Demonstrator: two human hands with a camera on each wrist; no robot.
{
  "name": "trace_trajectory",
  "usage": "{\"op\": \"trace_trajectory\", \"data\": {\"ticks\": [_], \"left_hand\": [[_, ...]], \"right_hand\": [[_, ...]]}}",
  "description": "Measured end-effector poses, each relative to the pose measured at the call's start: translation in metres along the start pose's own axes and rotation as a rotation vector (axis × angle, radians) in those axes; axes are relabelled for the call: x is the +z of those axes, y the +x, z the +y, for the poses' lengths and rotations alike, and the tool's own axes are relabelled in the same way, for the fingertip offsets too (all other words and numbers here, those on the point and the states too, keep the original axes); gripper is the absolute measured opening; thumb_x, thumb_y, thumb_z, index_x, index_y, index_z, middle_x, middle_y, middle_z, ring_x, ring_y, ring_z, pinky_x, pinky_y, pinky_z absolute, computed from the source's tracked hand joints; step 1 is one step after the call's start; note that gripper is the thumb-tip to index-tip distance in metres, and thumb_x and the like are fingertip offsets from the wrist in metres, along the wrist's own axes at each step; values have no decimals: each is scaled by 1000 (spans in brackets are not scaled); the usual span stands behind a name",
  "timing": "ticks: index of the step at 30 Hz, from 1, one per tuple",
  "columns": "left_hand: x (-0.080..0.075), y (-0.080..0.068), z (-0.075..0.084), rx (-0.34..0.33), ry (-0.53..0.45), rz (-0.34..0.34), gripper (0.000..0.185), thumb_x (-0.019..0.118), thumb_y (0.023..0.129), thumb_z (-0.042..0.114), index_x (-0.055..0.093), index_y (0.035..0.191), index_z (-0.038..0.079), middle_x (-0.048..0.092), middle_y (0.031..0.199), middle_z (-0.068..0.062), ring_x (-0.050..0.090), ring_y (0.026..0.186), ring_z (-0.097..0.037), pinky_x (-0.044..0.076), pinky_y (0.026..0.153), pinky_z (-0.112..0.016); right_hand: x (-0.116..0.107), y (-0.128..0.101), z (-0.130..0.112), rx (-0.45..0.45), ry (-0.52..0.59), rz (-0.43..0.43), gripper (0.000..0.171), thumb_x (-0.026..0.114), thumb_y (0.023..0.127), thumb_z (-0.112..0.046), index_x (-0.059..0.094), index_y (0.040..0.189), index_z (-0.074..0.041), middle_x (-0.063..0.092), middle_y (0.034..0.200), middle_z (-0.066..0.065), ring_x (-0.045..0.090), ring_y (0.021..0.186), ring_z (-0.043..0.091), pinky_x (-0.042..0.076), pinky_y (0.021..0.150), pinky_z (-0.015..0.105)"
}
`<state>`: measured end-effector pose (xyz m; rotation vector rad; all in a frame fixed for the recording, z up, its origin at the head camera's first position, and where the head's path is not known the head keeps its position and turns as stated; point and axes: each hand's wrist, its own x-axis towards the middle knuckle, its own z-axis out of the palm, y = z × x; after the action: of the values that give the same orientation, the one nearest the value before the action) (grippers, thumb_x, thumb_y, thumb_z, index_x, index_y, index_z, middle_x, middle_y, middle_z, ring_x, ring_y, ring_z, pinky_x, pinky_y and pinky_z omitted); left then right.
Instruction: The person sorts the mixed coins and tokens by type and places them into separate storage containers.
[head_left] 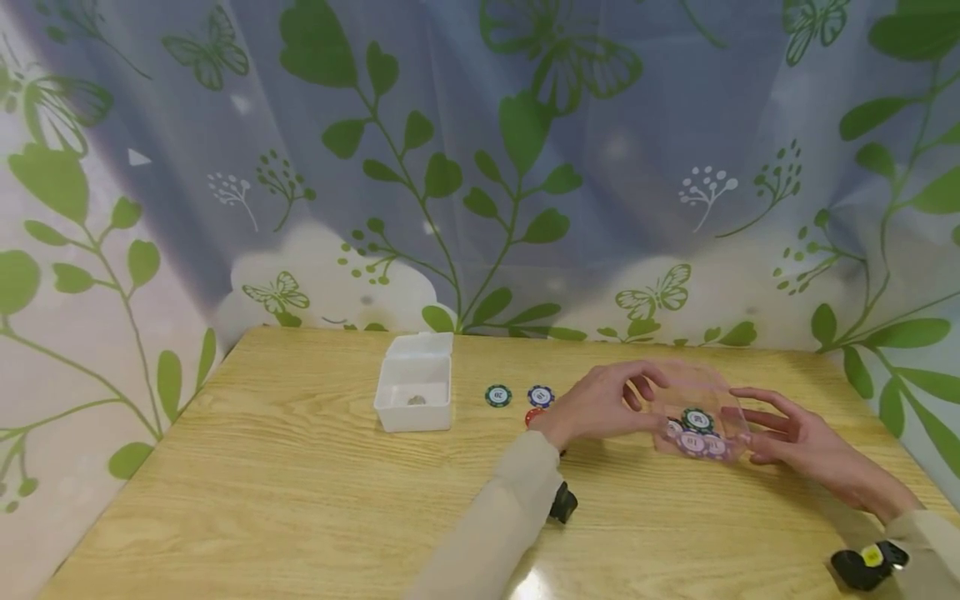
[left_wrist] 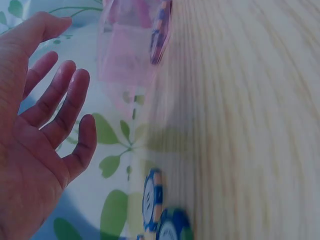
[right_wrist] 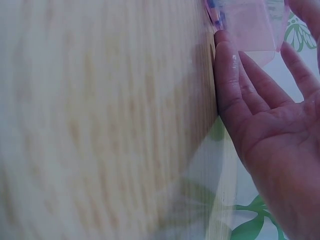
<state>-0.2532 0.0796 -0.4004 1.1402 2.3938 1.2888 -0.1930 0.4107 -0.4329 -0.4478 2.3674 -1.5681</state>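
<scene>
Several purple, green chips [head_left: 696, 433] inside clear container [head_left: 701, 398].

A home-like tabletop corner, curtained off

A light wooden table [head_left: 300, 500] stands against a sheer curtain [head_left: 480, 167] printed with green leaves and butterflies, hanging from 9 round to 3 o'clock. Toward 12 o'clock on the table lie poker chips [head_left: 519, 397] and a small white lidded box [head_left: 415, 392], a household games setting rather than a workshop or lab.
</scene>
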Motion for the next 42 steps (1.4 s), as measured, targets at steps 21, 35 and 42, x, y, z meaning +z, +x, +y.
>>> {"op": "trace_trajectory", "data": {"ticks": [21,35,42], "left_hand": [[-25,-27,-16,-60,-9,17,40,76,92,38,60,128,32,66,118,-5,60,94,-3,52,82,-22],[-41,-40,-29,-108,33,28,47,77,91,37,61,133,23,64,130,-6,62,118,-23,51,95,-27],[-47,-47,-35,-168,159,23,48,76,90,45,64,133,27,55,143,6,56,128,-22,46,108,-40]], "right_hand": [[2,-1,-2,7,-20,18,59,51,106,-4,30,159,-20,54,134,-36,59,115,-13,60,78,31],[1,-1,-3,6,-19,16,59,51,106,-4,30,159,-21,54,134,-36,61,114,-11,60,79,31],[1,-1,-4,14,-15,9,59,51,106,-5,30,159,-21,55,134,-35,60,114,-13,60,79,30]]}}
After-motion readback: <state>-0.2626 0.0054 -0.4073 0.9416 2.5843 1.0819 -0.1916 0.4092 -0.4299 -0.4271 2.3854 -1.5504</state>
